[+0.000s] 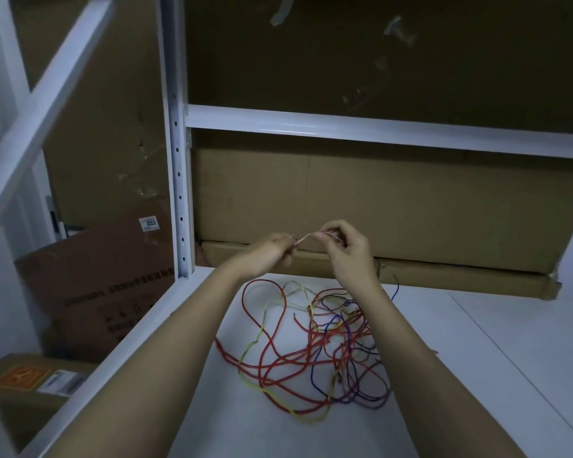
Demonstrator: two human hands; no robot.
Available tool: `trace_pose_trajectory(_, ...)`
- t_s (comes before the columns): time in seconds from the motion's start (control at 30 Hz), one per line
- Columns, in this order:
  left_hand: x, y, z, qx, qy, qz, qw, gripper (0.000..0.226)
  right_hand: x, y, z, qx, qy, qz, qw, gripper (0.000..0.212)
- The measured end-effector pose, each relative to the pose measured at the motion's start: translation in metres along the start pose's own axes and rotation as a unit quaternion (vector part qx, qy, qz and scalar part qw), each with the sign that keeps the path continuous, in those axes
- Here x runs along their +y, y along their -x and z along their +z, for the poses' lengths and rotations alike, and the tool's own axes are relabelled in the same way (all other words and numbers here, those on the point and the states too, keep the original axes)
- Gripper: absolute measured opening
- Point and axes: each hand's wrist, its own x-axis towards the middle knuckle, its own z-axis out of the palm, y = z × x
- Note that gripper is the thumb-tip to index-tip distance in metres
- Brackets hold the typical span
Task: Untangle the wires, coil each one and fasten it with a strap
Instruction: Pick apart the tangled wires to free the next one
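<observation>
Two boxes (90,292) sit at the left beside the shelf (477,342). Left hand (272,252) and right hand (344,246) each pinch one thin strap (303,239) stretched between them, above one tangled pile of wires (318,345) on the shelf.

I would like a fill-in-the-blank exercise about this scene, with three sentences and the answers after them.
1. The left hand and the right hand pinch one thin strand stretched ____ them.
2. The tangled wires lie on the white ____ shelf.
3. Most of the tangled wires are ____ in colour.

Missing words: between; metal; red
</observation>
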Motion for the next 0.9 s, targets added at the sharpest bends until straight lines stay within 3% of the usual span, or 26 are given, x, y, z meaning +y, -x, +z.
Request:
trace_pose_trajectory(0.13, -0.009, 0.001, 0.013, -0.042, 0.074, 0.016, 0.996, 0.043, 0.015, -0.003, 0.014, 0.053, -0.028, 0.050, 0.997, 0.014)
trace_pose_trajectory(0.3, -0.025, 0.003, 0.020, 0.014, 0.268, 0.031, 0.963, 0.038, 0.038, 0.013, 0.033, -0.042, 0.052, 0.051, 0.996, 0.023)
trace_pose_trajectory(0.37, -0.033, 0.000, 0.021, 0.045, 0.347, 0.037, 0.936, 0.039, 0.045, 0.022, 0.038, -0.072, 0.137, 0.018, 0.988, 0.024)
trace_pose_trajectory(0.5, -0.047, -0.007, 0.028, 0.100, 0.411, 0.032, 0.906, 0.044, 0.065, 0.031, 0.049, -0.111, 0.351, -0.029, 0.929, 0.036)
trace_pose_trajectory(0.67, -0.072, -0.028, 0.037, 0.143, 0.486, 0.001, 0.862, 0.039, 0.092, 0.022, 0.064, -0.046, 0.373, -0.064, 0.925, 0.041)
trace_pose_trajectory(0.8, -0.089, -0.046, 0.035, 0.147, 0.570, 0.023, 0.808, 0.033, 0.114, 0.009, 0.066, -0.009, 0.386, -0.052, 0.921, 0.026)
trace_pose_trajectory(0.9, -0.102, -0.060, 0.029, 0.193, 0.556, 0.024, 0.808, 0.030, 0.122, 0.000, 0.058, -0.122, 0.392, -0.005, 0.912, 0.022)
